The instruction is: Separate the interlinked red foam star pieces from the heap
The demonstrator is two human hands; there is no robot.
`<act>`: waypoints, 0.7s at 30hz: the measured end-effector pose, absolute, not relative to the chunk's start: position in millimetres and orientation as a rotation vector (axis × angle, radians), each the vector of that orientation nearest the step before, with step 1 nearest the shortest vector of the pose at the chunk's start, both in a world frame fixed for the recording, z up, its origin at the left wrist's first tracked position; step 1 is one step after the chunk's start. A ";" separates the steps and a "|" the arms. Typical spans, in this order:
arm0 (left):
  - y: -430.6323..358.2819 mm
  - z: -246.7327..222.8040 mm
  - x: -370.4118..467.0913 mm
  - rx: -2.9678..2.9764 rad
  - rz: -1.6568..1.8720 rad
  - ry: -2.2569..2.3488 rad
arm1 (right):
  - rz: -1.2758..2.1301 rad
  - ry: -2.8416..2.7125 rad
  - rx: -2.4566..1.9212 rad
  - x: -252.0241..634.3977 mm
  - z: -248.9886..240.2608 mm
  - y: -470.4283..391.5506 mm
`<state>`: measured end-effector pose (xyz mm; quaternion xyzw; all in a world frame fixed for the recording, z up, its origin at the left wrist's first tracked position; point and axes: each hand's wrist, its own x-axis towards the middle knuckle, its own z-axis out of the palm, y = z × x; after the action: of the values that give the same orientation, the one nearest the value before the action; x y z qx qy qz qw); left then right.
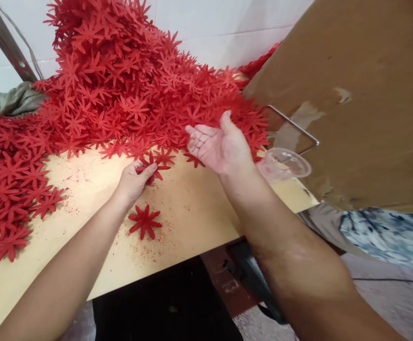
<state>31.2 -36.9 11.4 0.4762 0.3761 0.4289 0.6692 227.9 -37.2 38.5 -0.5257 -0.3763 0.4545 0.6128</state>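
Note:
My left hand [134, 181] pinches a red flower-shaped cutout [159, 168] between thumb and fingers, just over the table. Nearer to me, another red flower cutout [144, 221] lies flat by itself on the tabletop, with red crumbs around it. My right hand [219, 146] is open, its palm turned up and its fingers stretched to the left. Nothing lies in that palm. Close behind its thumb, part of the big heap of red flower cutouts [121, 94] looks blurred.
More cutouts [4, 189] are spread along the left of the pale table [192, 213]. A clear plastic tub [299, 165] stands at the right edge beside a large brown board [363, 94]. A grey cloth [22, 98] and a metal bar [9, 42] are at the back left.

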 end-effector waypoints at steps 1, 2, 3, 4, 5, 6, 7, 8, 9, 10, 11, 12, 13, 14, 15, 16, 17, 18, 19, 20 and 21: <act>-37.6 12.8 31.9 1.086 0.960 0.866 | 1.098 -0.880 -1.207 225.6 39.5 -39.2; -38.4 14.3 32.5 1.095 0.953 0.882 | 1.144 -0.911 -1.208 220.7 40.0 -42.6; -39.3 15.8 33.1 1.098 0.950 0.897 | 1.180 -0.956 -1.210 213.7 40.2 -47.0; -40.0 17.1 33.5 1.096 0.951 0.911 | 1.202 -1.008 -1.212 205.4 40.2 -51.7; -40.7 18.2 33.8 1.089 0.958 0.921 | 1.211 -1.059 -1.214 196.6 40.2 -56.1; -41.3 19.0 33.9 1.085 0.966 0.927 | 1.215 -1.107 -1.209 188.0 40.3 -59.7; -41.9 19.6 34.0 1.088 0.972 0.929 | 1.219 -1.148 -1.195 180.3 40.6 -62.2; -42.3 20.0 33.9 1.099 0.974 0.926 | 1.232 -1.180 -1.176 174.0 41.0 -63.4; -42.6 20.2 33.7 1.112 0.971 0.918 | 1.253 -1.201 -1.156 169.3 41.6 -63.5; -42.8 20.1 33.4 1.126 0.966 0.910 | 1.273 -1.209 -1.140 166.3 42.1 -62.7; -42.8 19.8 33.0 1.138 0.964 0.904 | 1.287 -1.212 -1.125 164.9 42.3 -61.4; -42.7 19.3 32.5 1.146 0.961 0.896 | 1.289 -1.209 -1.115 164.8 42.3 -60.0; -42.4 18.5 31.9 1.144 0.956 0.882 | 1.279 -1.204 -1.110 165.6 41.8 -58.8; -41.8 17.4 31.4 1.136 0.948 0.858 | 1.262 -1.196 -1.106 167.0 40.9 -57.9; -41.1 16.1 30.8 1.127 0.936 0.825 | 1.246 -1.185 -1.102 168.6 39.5 -57.5; -40.2 14.8 30.2 1.119 0.923 0.789 | 1.235 -1.171 -1.102 170.0 37.9 -57.5; -39.2 13.4 29.7 1.112 0.913 0.755 | 1.228 -1.150 -1.108 171.2 36.2 -57.9; -38.3 12.2 29.2 1.109 0.907 0.729 | 1.224 -1.124 -1.116 172.0 34.6 -58.3; -37.5 11.3 28.8 1.115 0.904 0.713 | 1.219 -1.095 -1.121 172.4 33.1 -58.7; -36.9 10.6 28.5 1.127 0.903 0.707 | 1.213 -1.064 -1.126 172.5 32.0 -58.9; -36.4 10.2 28.3 1.139 0.902 0.707 | 1.203 -1.032 -1.132 172.7 31.4 -58.7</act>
<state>28.3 -36.4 10.2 0.5094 0.3161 0.4034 0.6913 172.7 -58.7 31.4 -0.4806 -0.4382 0.5107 0.5623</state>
